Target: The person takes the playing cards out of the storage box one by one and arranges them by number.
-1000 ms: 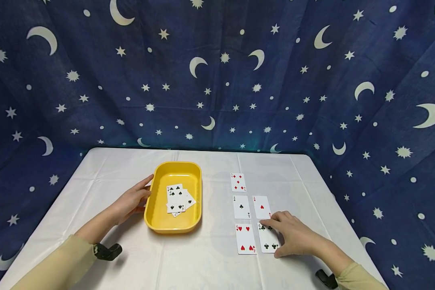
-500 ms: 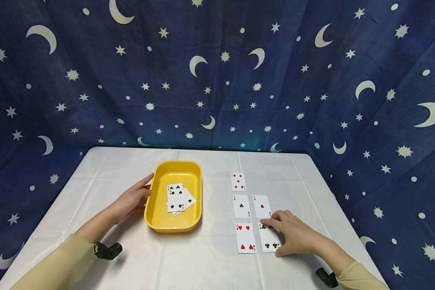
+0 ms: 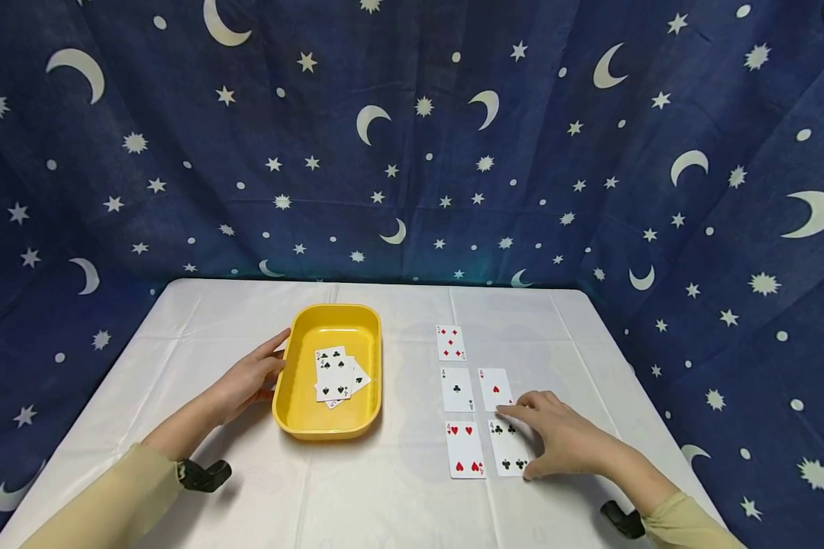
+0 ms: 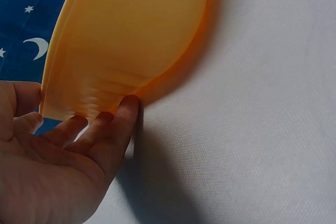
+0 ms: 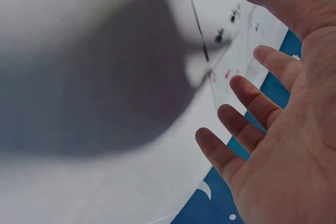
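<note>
In the head view, my left hand (image 3: 250,380) lies against the left side of a yellow tray (image 3: 295,423). The left wrist view shows its fingertips on the outer wall of the tray (image 4: 131,30). A few playing cards lie overlapped inside, a four of spades (image 3: 333,379) on top. My right hand (image 3: 563,438) is over the right edge of a four of clubs (image 3: 506,457), thumb low and fingers reaching toward the ace of hearts (image 3: 492,385). In the right wrist view the fingers of the right hand (image 5: 283,129) are spread, nothing between them.
A four of hearts (image 3: 461,451), an ace of clubs (image 3: 455,385) and a five of diamonds (image 3: 449,351) lie face up in a column on the white tablecloth (image 3: 378,503). A dark blue curtain (image 3: 316,229) with moons and stars hangs behind the table.
My right hand has shifted slightly right and up, its fingertips drawing off the top of the four of clubs. The left hand, tray and cards stay in place.
</note>
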Available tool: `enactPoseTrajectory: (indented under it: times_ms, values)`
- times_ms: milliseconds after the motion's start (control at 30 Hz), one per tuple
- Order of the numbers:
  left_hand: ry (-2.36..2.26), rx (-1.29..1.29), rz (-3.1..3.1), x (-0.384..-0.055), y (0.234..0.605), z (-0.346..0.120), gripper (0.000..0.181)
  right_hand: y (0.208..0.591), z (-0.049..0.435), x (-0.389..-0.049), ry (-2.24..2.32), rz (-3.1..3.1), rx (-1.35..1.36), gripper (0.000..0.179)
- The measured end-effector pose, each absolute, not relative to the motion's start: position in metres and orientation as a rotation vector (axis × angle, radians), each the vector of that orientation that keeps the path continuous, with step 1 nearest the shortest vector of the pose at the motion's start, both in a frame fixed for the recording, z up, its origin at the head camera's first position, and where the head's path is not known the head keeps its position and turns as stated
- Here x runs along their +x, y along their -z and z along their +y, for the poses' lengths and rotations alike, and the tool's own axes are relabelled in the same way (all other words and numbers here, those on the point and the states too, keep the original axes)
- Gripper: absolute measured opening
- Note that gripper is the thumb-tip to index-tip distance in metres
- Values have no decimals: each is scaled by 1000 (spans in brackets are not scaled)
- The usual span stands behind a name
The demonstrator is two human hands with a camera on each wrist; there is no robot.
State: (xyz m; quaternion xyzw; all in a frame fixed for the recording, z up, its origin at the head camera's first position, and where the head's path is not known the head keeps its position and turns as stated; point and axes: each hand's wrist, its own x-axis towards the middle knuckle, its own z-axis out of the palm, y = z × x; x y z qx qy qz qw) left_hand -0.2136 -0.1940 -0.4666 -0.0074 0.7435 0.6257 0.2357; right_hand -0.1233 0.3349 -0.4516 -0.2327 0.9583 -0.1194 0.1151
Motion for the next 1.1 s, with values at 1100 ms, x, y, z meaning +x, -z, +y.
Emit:
enactPoseTrajectory:
  times_ms: [1100]
  values:
    - [-1715, -54, 2037, -213, 466, -195, 69, 401, 182, -228, 375, 2871, -1019, 89]
